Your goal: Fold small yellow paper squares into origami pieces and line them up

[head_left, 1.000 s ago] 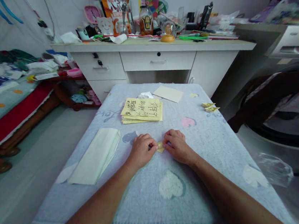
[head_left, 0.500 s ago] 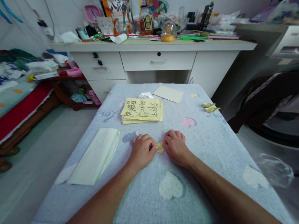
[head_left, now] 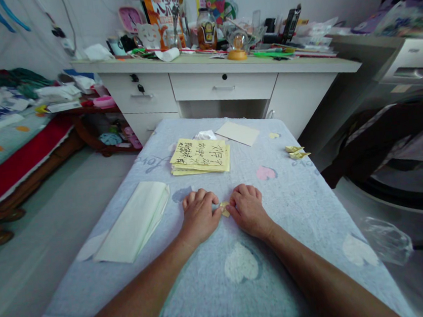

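One desk [head_left: 203, 84] stands ahead and one cloth-covered table [head_left: 291, 251] beneath the curled left hand [head_left: 200, 213] and right hand [head_left: 248, 209], one white bundle [head_left: 134, 220] to their left, one yellow stack [head_left: 200, 156] before them, two folded papers [head_left: 299, 155] ahead-right, and between them one small paper [head_left: 225, 210], whether pinched I cannot tell.

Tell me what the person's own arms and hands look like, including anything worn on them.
The left hand and right hand are ungloved, with no ring, watch or bracelet showing. The left forearm and right forearm are bare, tapering to the wrists, with no sleeve in view. No cables or clear markings show on either; the fingernails are too small to make out.
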The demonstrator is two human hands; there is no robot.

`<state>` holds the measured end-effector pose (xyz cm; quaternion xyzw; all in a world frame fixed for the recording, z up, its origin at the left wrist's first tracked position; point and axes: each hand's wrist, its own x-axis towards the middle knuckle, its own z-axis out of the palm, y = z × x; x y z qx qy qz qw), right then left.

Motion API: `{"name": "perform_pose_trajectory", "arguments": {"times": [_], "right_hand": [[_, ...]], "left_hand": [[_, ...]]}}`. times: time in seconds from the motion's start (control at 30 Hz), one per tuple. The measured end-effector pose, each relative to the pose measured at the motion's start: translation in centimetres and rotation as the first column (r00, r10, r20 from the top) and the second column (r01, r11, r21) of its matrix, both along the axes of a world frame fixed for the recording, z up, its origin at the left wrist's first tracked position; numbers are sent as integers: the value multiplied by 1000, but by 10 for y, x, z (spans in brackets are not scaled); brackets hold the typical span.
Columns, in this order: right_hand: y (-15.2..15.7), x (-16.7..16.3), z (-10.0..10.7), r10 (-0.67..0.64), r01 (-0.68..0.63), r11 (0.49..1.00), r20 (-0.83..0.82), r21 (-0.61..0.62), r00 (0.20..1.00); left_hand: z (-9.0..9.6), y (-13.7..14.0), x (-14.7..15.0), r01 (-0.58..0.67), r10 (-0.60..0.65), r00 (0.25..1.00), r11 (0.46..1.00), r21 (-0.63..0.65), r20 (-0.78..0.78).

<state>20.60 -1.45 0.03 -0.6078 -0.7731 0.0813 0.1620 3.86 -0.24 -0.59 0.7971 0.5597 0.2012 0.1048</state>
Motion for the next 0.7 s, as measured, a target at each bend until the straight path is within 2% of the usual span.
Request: {"name": "perform_pose_trajectory", "arguments": {"times": [0.3, 0.53, 0.7], "right_hand": [[-1, 3, -2, 21, -21, 1000, -61, -1, 998], [0, 5, -3, 48, -49, 999, -129, -4, 991], [0, 10, 1, 82, -87, 996, -254, -9, 964]], "left_hand": [[1, 5, -3, 66, -56, 994, 992, -104, 96], [6, 3, -2, 131, -111, 978, 985, -109, 174], [8, 4, -3, 242, -178, 920, 959, -148, 350]]}}
